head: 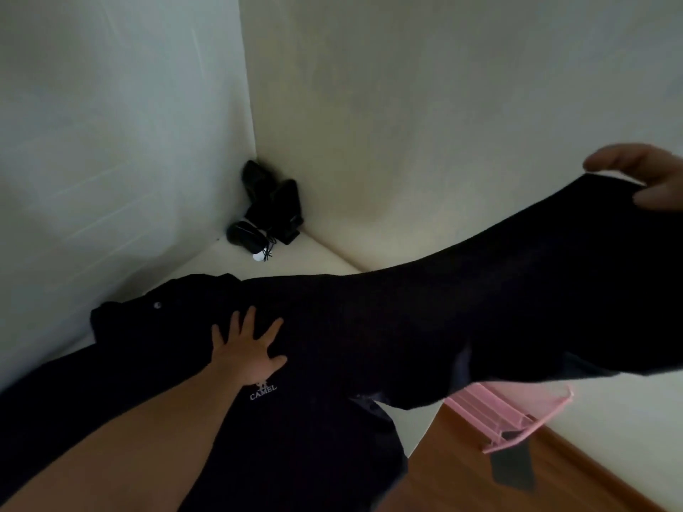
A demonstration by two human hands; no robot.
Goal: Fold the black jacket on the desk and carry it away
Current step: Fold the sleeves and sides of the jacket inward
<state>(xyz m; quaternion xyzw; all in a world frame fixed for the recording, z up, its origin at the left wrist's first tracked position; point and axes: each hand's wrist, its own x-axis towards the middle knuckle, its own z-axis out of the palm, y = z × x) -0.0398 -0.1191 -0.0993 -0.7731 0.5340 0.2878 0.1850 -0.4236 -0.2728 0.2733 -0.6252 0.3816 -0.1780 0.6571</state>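
The black jacket (332, 364) lies spread across the white desk (295, 256), a small white CAMEL logo on its chest. My left hand (245, 349) presses flat on the chest just above the logo, fingers spread. My right hand (650, 179) at the far right holds the end of one sleeve (536, 282) lifted off the desk and stretched out to the right. The jacket's collar bunches at the left near the wall.
Black computer speakers (275, 201), a black mouse (245, 236) and a tangled cable sit in the desk's far corner against the walls. A pink rack (517, 415) stands below the lifted sleeve by the desk's right edge. Wooden floor (462, 474) shows at lower right.
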